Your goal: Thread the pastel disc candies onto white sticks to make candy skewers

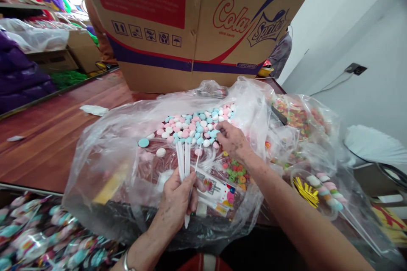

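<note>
My left hand (178, 197) is closed around a bundle of thin white sticks (184, 161). Their upper ends reach the near edge of a spread of pink, white and blue round candies (190, 125); whether candies are fixed on those ends I cannot tell. One more stick slants apart from the bundle, below a blue candy. At the right side of the spread, my right hand (233, 139) has its fingers curled together among the candies; what they pinch is hidden. Below that hand lie small colourful ring candies (237, 171), and a printed card (219, 190) lies by my left hand.
A big cardboard box (190, 63) stands behind the clear plastic sheet (108, 144). To the right are a bag of colourful candies (299, 114), yellow ties (305, 192) and stacked candies on sticks (330, 190). Wrapped candy sticks (41, 237) fill the lower left. Another person's sleeve (281, 55) shows behind.
</note>
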The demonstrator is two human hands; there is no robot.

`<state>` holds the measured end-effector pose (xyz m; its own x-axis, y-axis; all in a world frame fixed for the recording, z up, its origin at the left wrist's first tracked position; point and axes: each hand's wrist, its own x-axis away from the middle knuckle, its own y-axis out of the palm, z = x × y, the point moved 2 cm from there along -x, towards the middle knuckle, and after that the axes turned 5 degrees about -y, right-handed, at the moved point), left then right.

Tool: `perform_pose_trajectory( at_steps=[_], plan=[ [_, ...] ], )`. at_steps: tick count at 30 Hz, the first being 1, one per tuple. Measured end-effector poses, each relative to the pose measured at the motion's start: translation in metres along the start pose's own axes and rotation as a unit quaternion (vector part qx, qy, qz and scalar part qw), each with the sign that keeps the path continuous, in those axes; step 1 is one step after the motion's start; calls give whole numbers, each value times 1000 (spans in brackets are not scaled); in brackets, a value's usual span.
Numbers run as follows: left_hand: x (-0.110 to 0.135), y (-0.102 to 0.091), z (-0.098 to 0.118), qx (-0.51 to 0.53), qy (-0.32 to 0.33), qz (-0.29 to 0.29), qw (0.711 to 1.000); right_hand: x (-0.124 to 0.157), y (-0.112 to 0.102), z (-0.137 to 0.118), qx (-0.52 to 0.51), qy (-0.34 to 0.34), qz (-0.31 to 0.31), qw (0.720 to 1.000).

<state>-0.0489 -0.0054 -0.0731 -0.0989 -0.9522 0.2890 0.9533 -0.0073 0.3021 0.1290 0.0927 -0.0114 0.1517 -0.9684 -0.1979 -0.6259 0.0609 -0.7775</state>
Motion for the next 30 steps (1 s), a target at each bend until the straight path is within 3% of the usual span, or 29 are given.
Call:
perform_pose_trajectory(
  at_steps=[4,12,19,25,28,30],
  plan=[
    [-1,-1,-4,-8,-3,7,1000,3,4,11,69,17,-30,997],
    [1,2,1,47,0,55,997,9,32,-14,25,-124,-30,992],
    [2,3,4,54,-3,59,997,14,56,-27,178,-144,-129,965],
    [2,3,3,48,2,57,997,21,67,-25,219,-219,-128,942],
    [1,2,1,38,5,53,998,20,73,-22,184,-221,-107,952],
    [0,1,-2,26,6,48,998,16,72,-17,95,-161,-72,980]
  ],
)
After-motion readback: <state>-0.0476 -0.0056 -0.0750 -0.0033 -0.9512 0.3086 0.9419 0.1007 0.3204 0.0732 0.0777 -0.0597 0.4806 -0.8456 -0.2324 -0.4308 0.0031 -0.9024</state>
